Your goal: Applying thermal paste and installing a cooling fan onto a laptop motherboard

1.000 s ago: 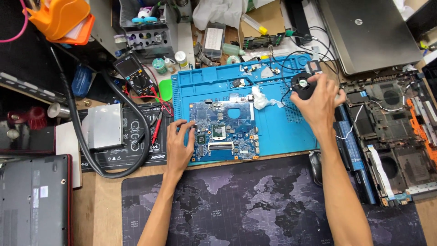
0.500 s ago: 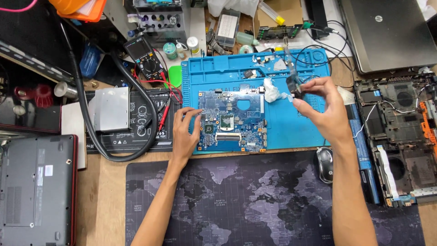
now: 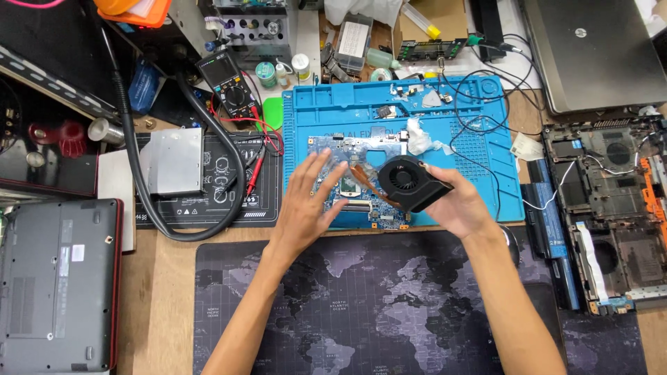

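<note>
Black cooling fan (image 3: 408, 182) with copper heat pipe sits centre frame, gripped in the right hand (image 3: 458, 205) above a blue circuit board (image 3: 351, 187) on the blue repair mat (image 3: 479, 139); left hand (image 3: 306, 201) hovers open beside it, fingers spread

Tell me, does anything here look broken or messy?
Yes. The laptop base on the right lies opened up with its insides bare. The black fan is out of it, held in the right hand over the blue circuit board. Loose black wires sprawl across the blue mat.
</note>
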